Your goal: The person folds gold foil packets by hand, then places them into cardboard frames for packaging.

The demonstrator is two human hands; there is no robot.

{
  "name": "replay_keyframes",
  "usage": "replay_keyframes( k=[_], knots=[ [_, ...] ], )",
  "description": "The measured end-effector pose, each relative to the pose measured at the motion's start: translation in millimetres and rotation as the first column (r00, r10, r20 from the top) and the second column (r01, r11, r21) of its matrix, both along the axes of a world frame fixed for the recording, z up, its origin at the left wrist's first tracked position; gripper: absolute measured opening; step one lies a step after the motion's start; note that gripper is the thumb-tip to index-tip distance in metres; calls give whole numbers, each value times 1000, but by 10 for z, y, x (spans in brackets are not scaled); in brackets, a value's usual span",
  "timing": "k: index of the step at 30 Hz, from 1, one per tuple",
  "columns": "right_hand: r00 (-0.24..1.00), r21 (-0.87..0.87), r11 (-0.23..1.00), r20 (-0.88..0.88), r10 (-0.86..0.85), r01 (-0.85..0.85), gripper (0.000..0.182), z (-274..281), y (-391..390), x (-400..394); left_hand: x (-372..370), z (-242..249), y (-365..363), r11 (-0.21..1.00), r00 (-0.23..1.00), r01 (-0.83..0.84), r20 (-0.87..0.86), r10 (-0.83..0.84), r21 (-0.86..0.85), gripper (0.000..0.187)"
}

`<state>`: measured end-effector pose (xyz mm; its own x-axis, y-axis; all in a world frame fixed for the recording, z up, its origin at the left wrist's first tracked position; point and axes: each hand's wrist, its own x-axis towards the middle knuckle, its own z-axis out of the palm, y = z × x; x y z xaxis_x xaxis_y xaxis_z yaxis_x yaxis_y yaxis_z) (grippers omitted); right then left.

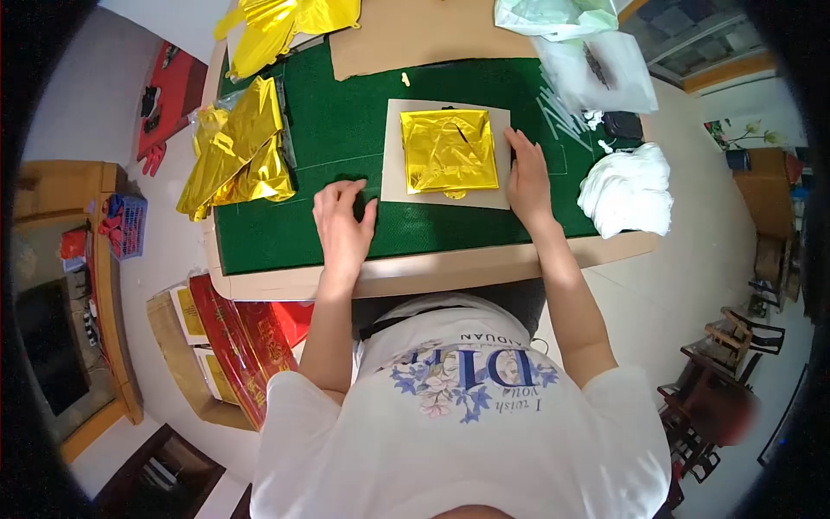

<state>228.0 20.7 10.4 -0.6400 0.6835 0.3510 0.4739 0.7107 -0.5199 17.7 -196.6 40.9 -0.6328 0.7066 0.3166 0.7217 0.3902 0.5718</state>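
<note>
A square of shiny gold foil [450,154] lies on a larger grey-beige card [393,173] in the middle of the green table mat [337,112]. A small rounded gold piece [455,195] pokes out below the foil. My right hand [529,182] rests along the card's right edge, fingers stretched out and holding nothing. To the left of the card, apart from it, my left hand [342,223] is on the mat, with its fingers loosely bent, thumb apart and nothing in its grasp.
Crumpled gold foil [251,156] lies at left, with more gold foil [294,30] at the back. Brown cardboard [424,39] covers the far side. On the right are clear strips [560,117], plastic bags [605,73], a black box [622,126] and a white cloth [627,190].
</note>
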Motion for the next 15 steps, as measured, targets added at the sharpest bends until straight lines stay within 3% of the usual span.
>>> replay_keyframes(
  k=[2, 8, 10, 12, 15],
  knots=[
    [1000, 1, 1000, -6, 2, -2, 49, 6, 7, -13, -18, 41, 23, 994, 994, 78, -73, -84, -75, 31],
    [1000, 2, 1000, -21, -16, 16, 51, -21, 18, 4, -164, 2, 316, 997, 996, 30, -80, -35, -64, 21],
    [999, -37, 999, -49, -14, 13, 50, 2, 14, 12, -57, 47, 379, 997, 994, 77, 79, -78, 12, 16],
    [998, -61, 998, -56, -15, 12, 46, 19, 15, 20, 93, 74, 352, 993, 958, 113, 269, -104, -17, 14],
    [998, -70, 997, -63, -23, 19, 44, 21, 8, 14, 184, 105, 366, 987, 958, 136, 266, -108, -89, 10]
  ],
)
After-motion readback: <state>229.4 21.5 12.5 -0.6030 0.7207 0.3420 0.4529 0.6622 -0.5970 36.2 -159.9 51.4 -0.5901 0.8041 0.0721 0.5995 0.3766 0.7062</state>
